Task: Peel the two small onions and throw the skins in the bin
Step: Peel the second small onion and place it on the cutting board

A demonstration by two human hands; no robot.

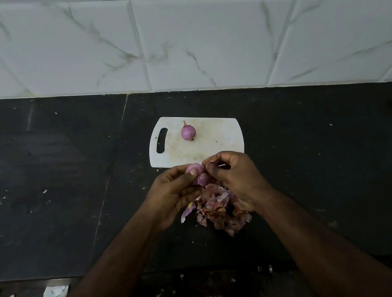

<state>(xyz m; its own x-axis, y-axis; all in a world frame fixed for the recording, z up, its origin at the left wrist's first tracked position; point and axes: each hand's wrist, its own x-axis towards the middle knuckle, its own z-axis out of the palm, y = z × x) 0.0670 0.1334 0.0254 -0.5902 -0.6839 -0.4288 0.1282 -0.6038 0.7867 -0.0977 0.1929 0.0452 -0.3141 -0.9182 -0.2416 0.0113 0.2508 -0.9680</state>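
Note:
A small purple onion (188, 131) lies on the white cutting board (219, 139), toward its left half. My left hand (175, 193) grips a second small onion (199, 174) just in front of the board, thumb pressed on top. My right hand (236, 175) pinches a strip of dry brown onion skin (214, 158) right beside that onion. A pile of peeled skins (220, 208) lies on the black counter beneath both hands, partly hidden by them. No bin is in view.
The black stone counter (330, 153) runs wide to both sides, backed by a white marbled tile wall (198, 33). Crumpled white scraps (54, 295) lie on the floor at lower left, below the counter's front edge.

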